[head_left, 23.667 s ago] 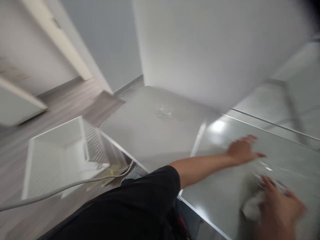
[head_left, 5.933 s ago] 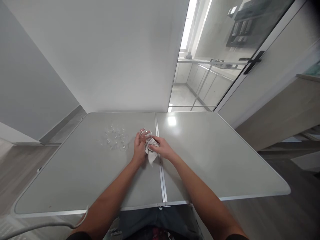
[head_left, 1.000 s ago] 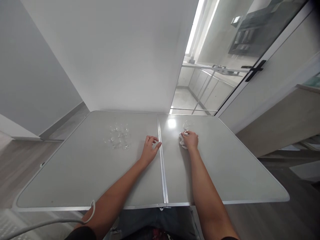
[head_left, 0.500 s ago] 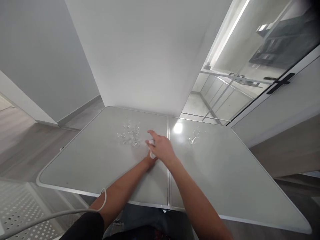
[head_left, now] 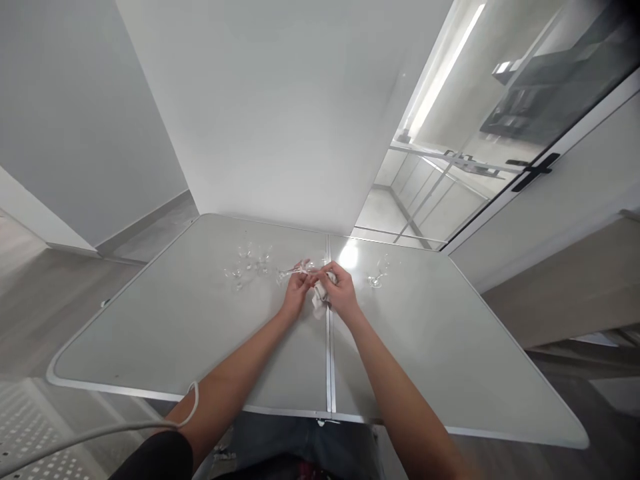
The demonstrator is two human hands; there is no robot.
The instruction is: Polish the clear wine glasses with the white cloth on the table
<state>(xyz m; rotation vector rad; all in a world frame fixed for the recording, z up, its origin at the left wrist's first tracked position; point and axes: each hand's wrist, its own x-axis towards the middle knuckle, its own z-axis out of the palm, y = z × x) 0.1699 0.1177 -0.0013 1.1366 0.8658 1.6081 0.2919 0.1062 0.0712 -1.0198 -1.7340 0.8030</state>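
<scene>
My left hand (head_left: pixel 299 285) is closed round a clear stemmed glass (head_left: pixel 286 273), which lies on its side in the air with its foot pointing left. My right hand (head_left: pixel 342 288) grips a crumpled white cloth (head_left: pixel 321 299) against the bowl end of that glass; the fingers hide part of the bowl. To the left, several clear stemmed glasses (head_left: pixel 249 265) stand grouped on the table. A single stemmed glass (head_left: pixel 376 279) is on the table to the right of my hands.
The pale table (head_left: pixel 430 353) has a metal seam (head_left: pixel 329 373) down its middle and a metal rim. A white wall (head_left: pixel 280 133) rises at its far edge. A glass door (head_left: pixel 435 173) stands at the right. A white cable (head_left: pixel 125 427) runs by my left forearm.
A glass from the left group is now up in my left hand. My right hand has moved slightly right, and the cloth is now against the glass. The camera view has shifted a little.
</scene>
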